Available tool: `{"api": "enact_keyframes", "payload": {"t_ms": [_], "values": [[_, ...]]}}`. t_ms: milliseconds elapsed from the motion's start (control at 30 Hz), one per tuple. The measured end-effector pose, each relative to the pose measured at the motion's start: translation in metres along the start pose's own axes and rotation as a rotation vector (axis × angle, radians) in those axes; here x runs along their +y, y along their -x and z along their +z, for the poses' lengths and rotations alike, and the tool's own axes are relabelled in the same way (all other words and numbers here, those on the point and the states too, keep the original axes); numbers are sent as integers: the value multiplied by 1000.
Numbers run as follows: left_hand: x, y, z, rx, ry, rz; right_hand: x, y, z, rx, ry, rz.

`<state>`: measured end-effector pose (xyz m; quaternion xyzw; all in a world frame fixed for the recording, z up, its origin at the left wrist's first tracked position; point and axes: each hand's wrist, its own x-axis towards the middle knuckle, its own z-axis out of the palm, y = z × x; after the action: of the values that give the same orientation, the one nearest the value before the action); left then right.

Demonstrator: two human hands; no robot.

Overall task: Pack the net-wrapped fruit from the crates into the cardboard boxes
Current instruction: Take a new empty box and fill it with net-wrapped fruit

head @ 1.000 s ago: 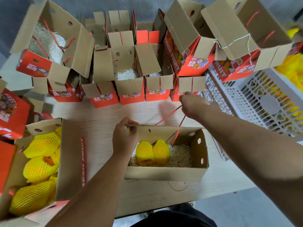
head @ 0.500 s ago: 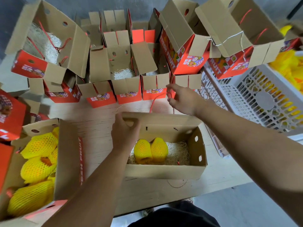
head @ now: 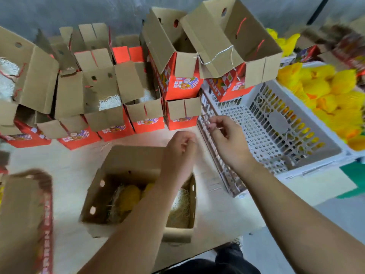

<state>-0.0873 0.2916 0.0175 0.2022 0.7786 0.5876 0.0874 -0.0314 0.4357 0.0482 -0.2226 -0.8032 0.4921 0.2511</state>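
Observation:
An open cardboard box [head: 126, 161] sits on the table in front of me, lined with straw [head: 181, 206]. Two yellow net-wrapped fruits [head: 130, 196] lie in it, partly hidden by my left forearm. My left hand [head: 180, 149] hovers above the box's far right corner, its curled fingers pinching a thin pale strand. My right hand [head: 227, 139] is just to its right, in front of the white crate [head: 276, 135], and also pinches a thin strand. More yellow net-wrapped fruit [head: 325, 99] fills a crate at the far right.
Rows of open red-and-brown boxes [head: 110, 107] stand along the back of the table, some with white padding inside. Two more such boxes [head: 221, 44] rest on the white crate's far rim. A blurred box [head: 23, 214] is at the near left. The table's front edge is close to me.
My left hand let go of the box's back flap and rose. My right hand drew back from the row of boxes. The two hands now meet above the box's right end, and the view swung right.

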Motion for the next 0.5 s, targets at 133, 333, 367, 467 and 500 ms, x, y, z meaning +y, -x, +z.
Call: {"api": "enact_keyframes", "payload": {"t_ms": [133,333,367,467,500], "values": [[39,-19,103,-115,47,-8,34,-25,-68,10,-20,-46],[82,-53,279,-262,63,-67,124,-81,-210,40,36,4],[87,-57,308,-287,71,-76,142,-90,-233,63,50,11],[103,-70,383,-357,82,-61,195,-120,-302,122,151,32],[106,-75,402,-357,60,-52,213,-131,-324,133,208,51]]}}
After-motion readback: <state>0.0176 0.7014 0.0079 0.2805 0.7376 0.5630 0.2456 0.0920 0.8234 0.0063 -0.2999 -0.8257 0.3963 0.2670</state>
